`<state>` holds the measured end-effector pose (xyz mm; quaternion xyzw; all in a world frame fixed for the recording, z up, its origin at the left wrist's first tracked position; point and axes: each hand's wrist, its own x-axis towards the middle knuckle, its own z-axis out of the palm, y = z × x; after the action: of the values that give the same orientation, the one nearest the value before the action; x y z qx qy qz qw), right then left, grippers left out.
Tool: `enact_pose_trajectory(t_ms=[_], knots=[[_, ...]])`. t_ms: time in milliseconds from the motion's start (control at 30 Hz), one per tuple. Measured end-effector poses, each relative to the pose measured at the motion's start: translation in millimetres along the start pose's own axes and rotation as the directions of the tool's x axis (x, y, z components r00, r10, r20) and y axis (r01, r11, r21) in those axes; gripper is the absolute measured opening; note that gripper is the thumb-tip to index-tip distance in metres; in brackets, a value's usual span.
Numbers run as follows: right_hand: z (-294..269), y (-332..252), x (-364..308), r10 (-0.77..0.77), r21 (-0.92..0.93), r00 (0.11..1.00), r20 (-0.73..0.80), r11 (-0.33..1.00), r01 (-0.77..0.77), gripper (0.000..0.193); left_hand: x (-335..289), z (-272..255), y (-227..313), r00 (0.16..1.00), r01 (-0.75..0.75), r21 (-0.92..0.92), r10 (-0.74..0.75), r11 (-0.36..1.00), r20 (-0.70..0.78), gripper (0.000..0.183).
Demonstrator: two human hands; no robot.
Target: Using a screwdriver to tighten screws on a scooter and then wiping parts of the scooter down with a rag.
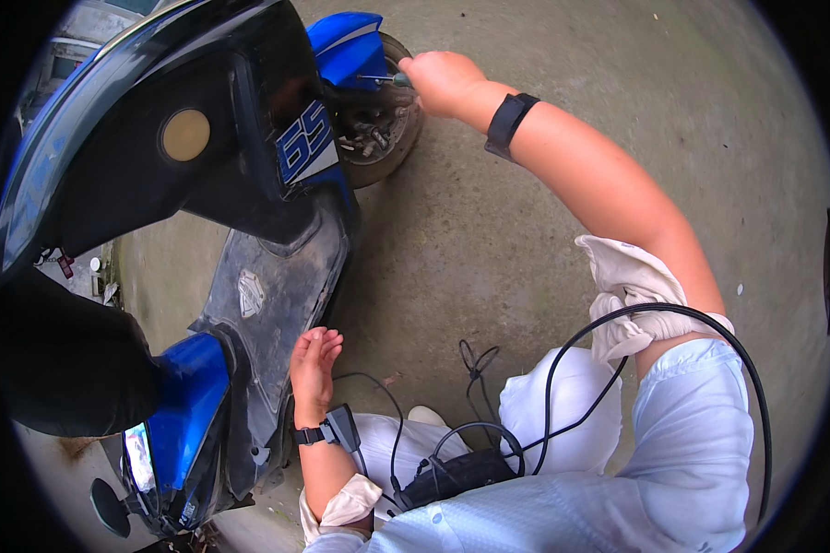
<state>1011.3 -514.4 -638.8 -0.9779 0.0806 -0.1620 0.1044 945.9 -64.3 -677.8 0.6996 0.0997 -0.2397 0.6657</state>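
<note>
We find the right hand (438,81) gripping a screwdriver (401,80) at the blue fender (346,51) of the scooter (217,69); the left hand (315,361), slack and empty near the scooter's footboard (290,290), would best brace that fender

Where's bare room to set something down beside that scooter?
Bare floor lies between the footboard and the right forearm, and beyond it. It's crowded at the wheel, where the right hand holds a screwdriver, and around the black pouch.
</note>
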Motion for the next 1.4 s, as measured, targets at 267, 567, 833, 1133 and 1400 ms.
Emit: enact_pose_trajectory(t_ms=[267, 567, 833, 1133, 1400], knots=[[29, 16, -7, -0.094, -0.146, 0.965, -0.245, 0.988, 0.060, 0.011, 3, 0, -2, 1.000, 0.005, 0.025, -0.004, 1.000, -0.011, 0.015], [17, 11, 2, -0.062, -0.116, 0.991, -0.115, 0.992, 0.049, 0.017, 3, 1, 1, 1.000, -0.004, 0.042, 0.004, 0.999, -0.002, 0.015], [7, 8, 8, 0.105, 0.018, 0.993, 0.058, 0.994, -0.106, 0.028, 0, 6, 4, 1.000, -0.011, 0.048, 0.011, 0.999, 0.002, 0.017], [14, -9, 3, 0.143, 0.005, 0.989, 0.030, 0.990, -0.144, 0.024, -5, -10, -1, 1.000, -0.030, 0.017, 0.030, 0.999, -0.001, 0.017], [32, 0, -48, 0.193, 0.123, 0.978, 0.073, 0.972, -0.201, 0.022, -4, -5, -1, 1.000, -0.028, 0.046, 0.028, 0.999, -0.003, 0.020]])
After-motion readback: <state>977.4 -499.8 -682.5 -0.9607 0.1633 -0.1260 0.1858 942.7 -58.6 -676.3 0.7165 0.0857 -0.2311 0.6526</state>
